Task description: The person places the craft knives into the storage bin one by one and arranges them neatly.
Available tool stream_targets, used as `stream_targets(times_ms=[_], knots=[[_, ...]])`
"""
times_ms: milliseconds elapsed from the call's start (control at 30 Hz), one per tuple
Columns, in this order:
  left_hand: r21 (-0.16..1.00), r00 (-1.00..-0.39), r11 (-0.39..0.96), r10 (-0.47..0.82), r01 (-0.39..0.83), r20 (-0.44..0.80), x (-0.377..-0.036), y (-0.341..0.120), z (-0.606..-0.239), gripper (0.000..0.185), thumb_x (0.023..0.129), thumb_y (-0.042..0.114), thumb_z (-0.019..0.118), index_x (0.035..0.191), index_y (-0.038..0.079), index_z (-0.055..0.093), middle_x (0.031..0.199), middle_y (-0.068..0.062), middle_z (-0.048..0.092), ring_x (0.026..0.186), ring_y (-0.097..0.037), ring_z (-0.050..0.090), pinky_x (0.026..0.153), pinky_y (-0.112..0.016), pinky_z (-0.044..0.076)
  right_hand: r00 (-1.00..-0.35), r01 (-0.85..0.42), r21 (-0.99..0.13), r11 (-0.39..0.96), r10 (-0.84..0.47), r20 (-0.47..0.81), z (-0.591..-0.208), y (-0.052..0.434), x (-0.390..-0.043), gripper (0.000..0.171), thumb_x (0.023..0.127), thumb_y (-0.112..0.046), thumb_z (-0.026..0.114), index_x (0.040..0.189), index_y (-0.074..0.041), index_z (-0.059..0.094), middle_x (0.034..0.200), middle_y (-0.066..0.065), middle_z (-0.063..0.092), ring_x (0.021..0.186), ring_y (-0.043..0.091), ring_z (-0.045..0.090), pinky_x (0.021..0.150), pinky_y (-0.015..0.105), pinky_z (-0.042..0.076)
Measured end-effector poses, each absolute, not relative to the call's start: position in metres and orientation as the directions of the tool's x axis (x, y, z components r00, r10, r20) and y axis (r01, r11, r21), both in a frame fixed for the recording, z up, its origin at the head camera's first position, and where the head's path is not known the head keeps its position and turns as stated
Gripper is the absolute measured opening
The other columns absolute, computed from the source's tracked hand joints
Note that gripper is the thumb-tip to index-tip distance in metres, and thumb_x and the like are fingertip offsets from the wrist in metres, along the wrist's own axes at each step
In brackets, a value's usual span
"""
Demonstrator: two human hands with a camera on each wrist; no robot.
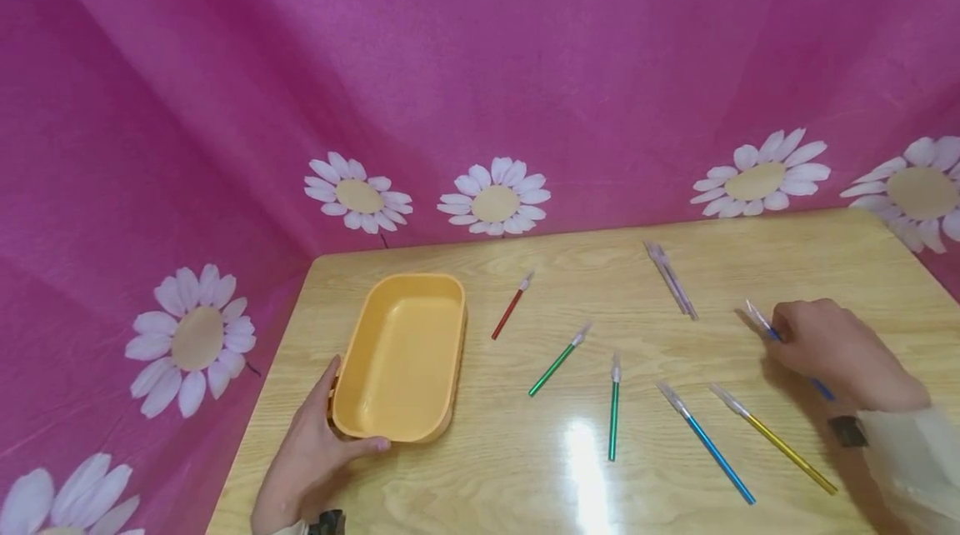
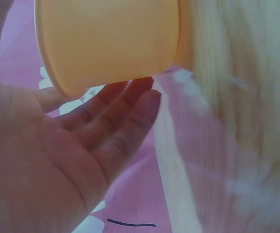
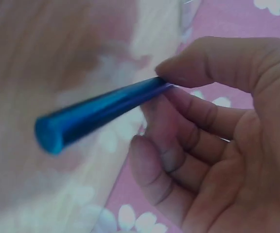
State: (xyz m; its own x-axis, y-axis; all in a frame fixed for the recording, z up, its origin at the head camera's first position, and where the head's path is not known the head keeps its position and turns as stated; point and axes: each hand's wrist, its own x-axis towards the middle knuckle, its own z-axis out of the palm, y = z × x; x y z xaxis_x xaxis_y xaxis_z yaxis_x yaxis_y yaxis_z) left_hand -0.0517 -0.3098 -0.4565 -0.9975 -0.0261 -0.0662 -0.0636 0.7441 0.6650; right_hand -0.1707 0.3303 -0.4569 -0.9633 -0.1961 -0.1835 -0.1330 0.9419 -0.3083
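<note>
My right hand pinches a blue craft knife between thumb and fingertips over the right side of the table. Its capped blade end points away to the upper left, and the round butt end faces the camera in the right wrist view. At the left, my left hand holds a yellow plastic tray by its near left corner. The thumb lies along the near rim, and the fingers reach round the left side. Nothing lies in the tray.
Between the hands lie a red craft knife, two green ones, a second blue one and a yellow one. Pale purple craft knives lie together farther back. A pink flowered cloth hangs behind the wooden table.
</note>
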Motion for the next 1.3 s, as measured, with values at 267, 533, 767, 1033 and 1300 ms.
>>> stream_targets(times_ms=[267,533,767,1033,1300], knots=[[0.685,-0.996,0.723,-0.075,-0.093,-0.056,-0.049,-0.303,-0.461,0.113,0.068,0.042,0.098,0.158,0.010,0.037,0.149,-0.016,0.055,0.121,-0.027,0.063,0.097,-0.026,0.055,-0.963,-0.254,-0.424,0.869,-0.267,0.028,-0.428,0.288,-0.174,0.013,0.082,-0.010,0.076,0.088,-0.006,0.065,0.069,-0.003,0.058,0.064,0.012,0.047,0.059,0.027,0.037],[0.747,-0.993,0.656,-0.092,-0.112,-0.068,-0.055,-0.297,-0.466,0.093,0.076,0.037,0.095,0.152,0.017,0.046,0.141,-0.012,0.062,0.109,-0.022,0.069,0.088,-0.022,0.058,-0.951,-0.209,-0.770,0.603,-0.309,0.016,-0.401,0.224,-0.171,0.010,0.088,-0.003,0.070,0.097,-0.002,0.065,0.078,-0.001,0.063,0.066,0.006,0.057,0.058,0.025,0.053],[0.753,-0.995,0.652,-0.100,-0.089,-0.030,-0.054,-0.297,-0.470,0.088,0.077,0.031,0.094,0.150,0.015,0.048,0.136,-0.012,0.065,0.104,-0.020,0.069,0.087,-0.022,0.058,-0.920,-0.074,-0.949,0.305,-0.388,-0.053,-0.394,0.159,-0.177,0.016,0.093,-0.003,0.064,0.103,0.007,0.057,0.074,-0.005,0.064,0.062,0.009,0.060,0.061,0.028,0.058],[0.766,-0.994,0.636,-0.107,-0.089,-0.027,-0.052,-0.298,-0.473,0.086,0.078,0.029,0.094,0.150,0.015,0.048,0.129,-0.012,0.067,0.099,-0.015,0.066,0.087,-0.022,0.056,-0.841,0.149,-0.988,-0.034,-0.529,-0.109,-0.401,0.064,-0.192,0.012,0.093,-0.002,0.060,0.105,-0.003,0.059,0.069,-0.006,0.063,0.060,0.007,0.058,0.059,0.023,0.055],[0.789,-0.995,0.611,-0.099,-0.068,-0.009,-0.051,-0.298,-0.475,0.082,0.082,0.027,0.091,0.151,0.014,0.048,0.136,-0.012,0.065,0.102,-0.015,0.067,0.088,-0.022,0.057,-0.746,0.539,-0.794,-0.282,-0.598,-0.293,-0.411,-0.037,-0.199,0.009,0.102,-0.002,0.053,0.097,-0.010,0.055,0.077,-0.001,0.063,0.063,0.009,0.059,0.061,0.019,0.056]])
